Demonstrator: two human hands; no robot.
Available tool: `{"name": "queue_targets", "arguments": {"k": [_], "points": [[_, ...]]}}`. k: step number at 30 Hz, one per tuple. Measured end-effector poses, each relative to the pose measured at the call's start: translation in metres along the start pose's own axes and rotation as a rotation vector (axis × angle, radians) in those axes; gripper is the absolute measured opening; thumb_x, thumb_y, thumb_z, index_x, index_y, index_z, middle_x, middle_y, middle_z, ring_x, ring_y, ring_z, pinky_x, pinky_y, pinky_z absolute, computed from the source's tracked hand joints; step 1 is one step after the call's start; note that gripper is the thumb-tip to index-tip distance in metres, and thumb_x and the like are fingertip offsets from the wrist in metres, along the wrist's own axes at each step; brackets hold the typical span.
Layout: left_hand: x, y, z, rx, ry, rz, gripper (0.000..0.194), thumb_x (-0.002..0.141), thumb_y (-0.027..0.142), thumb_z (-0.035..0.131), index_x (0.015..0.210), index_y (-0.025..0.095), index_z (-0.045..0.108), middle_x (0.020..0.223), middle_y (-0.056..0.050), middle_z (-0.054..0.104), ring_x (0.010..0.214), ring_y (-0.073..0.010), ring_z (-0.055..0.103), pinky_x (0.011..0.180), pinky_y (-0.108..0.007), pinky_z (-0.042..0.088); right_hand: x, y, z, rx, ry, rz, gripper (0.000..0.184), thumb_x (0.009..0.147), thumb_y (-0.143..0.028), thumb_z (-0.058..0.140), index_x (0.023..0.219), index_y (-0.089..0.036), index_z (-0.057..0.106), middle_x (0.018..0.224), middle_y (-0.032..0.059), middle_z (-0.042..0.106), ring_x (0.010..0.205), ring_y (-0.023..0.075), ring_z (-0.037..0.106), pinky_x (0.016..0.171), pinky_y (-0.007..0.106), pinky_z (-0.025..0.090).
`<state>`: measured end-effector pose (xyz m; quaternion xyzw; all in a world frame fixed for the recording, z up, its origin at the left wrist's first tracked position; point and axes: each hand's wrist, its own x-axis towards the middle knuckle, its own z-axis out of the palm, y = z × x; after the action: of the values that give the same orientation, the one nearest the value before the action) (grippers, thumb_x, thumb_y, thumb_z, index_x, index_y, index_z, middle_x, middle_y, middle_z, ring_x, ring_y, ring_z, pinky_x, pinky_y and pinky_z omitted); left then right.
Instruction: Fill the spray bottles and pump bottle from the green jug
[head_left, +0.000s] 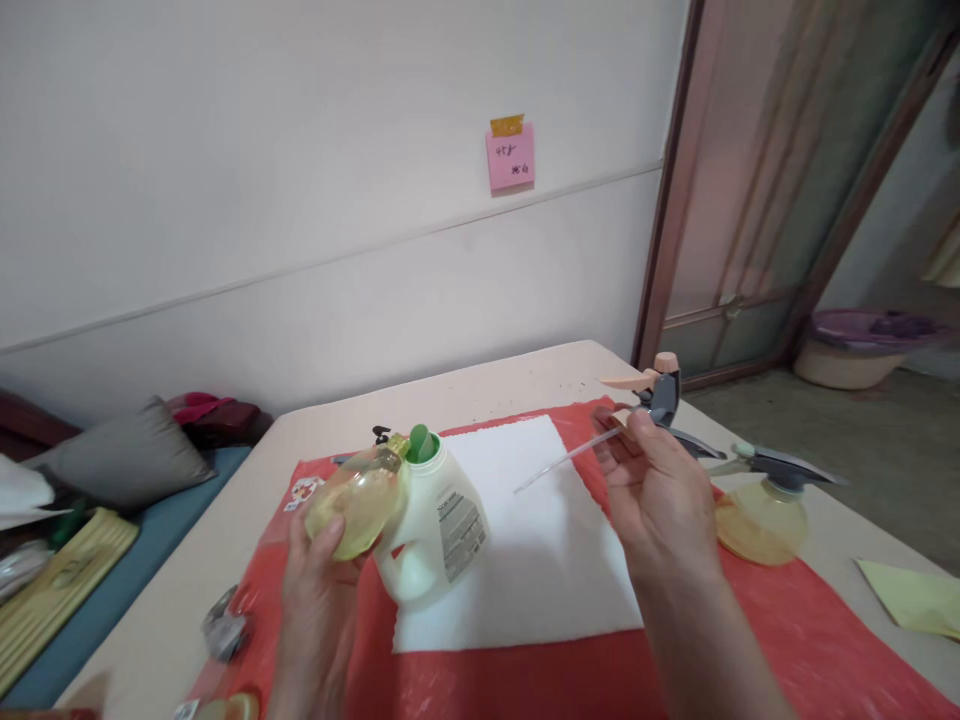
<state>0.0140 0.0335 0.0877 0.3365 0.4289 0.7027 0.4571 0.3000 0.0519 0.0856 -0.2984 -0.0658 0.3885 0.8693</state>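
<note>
My left hand [319, 575] is closed around a clear yellow spray bottle [356, 505] without its sprayer. The bottle is tilted, its neck up against the green-rimmed mouth of a white jug [431, 535]. Whether liquid is flowing I cannot tell. The jug stands on white paper [540, 590] over a red plastic sheet [450, 690]. On the right, my right hand [660, 495] grips a trigger sprayer head [664, 395], grey with a peach nozzle and lever. Its thin clear dip tube [559, 465] points down to the left above the paper.
Another yellowish spray bottle [765, 525] with a dark sprayer stands at the right of the table. A pale green paper [911, 595] lies near the right edge. A grey crumpled item [225, 630] sits at the left. A white wall [337, 330] borders the table's far side.
</note>
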Motion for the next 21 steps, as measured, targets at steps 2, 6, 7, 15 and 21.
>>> {"name": "queue_targets", "arguments": {"k": [2, 6, 7, 15, 21], "points": [[0.003, 0.000, 0.003, 0.031, 0.023, 0.045, 0.046, 0.071, 0.033, 0.081, 0.113, 0.027, 0.062, 0.122, -0.003, 0.067, 0.107, -0.0241, 0.067, 0.075, -0.030, 0.060, 0.000, 0.000, 0.000, 0.003, -0.003, -0.002, 0.027, 0.063, -0.028, 0.088, 0.082, -0.019, 0.071, 0.083, -0.0003, 0.073, 0.087, 0.0152, 0.071, 0.075, 0.026, 0.056], [0.010, 0.002, 0.008, 0.128, 0.036, 0.074, 0.045, 0.072, 0.035, 0.080, 0.112, 0.028, 0.061, 0.120, 0.000, 0.066, 0.102, -0.0219, 0.068, 0.082, -0.035, 0.060, 0.002, 0.000, -0.001, 0.003, -0.008, -0.002, 0.026, 0.064, -0.027, 0.088, 0.083, -0.019, 0.072, 0.084, -0.0008, 0.073, 0.088, 0.0149, 0.071, 0.077, 0.027, 0.057], [0.011, 0.002, 0.008, 0.156, 0.037, 0.067, 0.045, 0.072, 0.036, 0.080, 0.112, 0.029, 0.060, 0.120, 0.000, 0.066, 0.102, -0.0218, 0.068, 0.081, -0.035, 0.060, 0.002, 0.000, -0.001, 0.007, -0.006, 0.001, 0.027, 0.064, -0.027, 0.088, 0.083, -0.019, 0.072, 0.083, -0.0015, 0.073, 0.087, 0.0145, 0.071, 0.076, 0.026, 0.057], [0.021, 0.010, 0.008, 0.272, 0.064, 0.059, 0.051, 0.066, 0.041, 0.083, 0.110, 0.029, 0.060, 0.120, -0.002, 0.066, 0.102, -0.0248, 0.067, 0.069, -0.031, 0.060, 0.003, -0.002, -0.001, 0.036, 0.001, 0.000, 0.030, 0.061, -0.028, 0.090, 0.082, -0.019, 0.071, 0.082, -0.0027, 0.071, 0.087, 0.0151, 0.071, 0.075, 0.027, 0.057], [0.023, 0.017, 0.007, 0.317, 0.047, 0.050, 0.059, 0.064, 0.043, 0.084, 0.116, 0.029, 0.060, 0.120, -0.003, 0.065, 0.104, -0.0244, 0.066, 0.070, -0.029, 0.057, 0.004, -0.002, -0.003, 0.001, -0.009, -0.009, 0.028, 0.065, -0.030, 0.088, 0.086, -0.021, 0.071, 0.085, -0.0019, 0.072, 0.088, 0.0144, 0.071, 0.077, 0.027, 0.057]]}}
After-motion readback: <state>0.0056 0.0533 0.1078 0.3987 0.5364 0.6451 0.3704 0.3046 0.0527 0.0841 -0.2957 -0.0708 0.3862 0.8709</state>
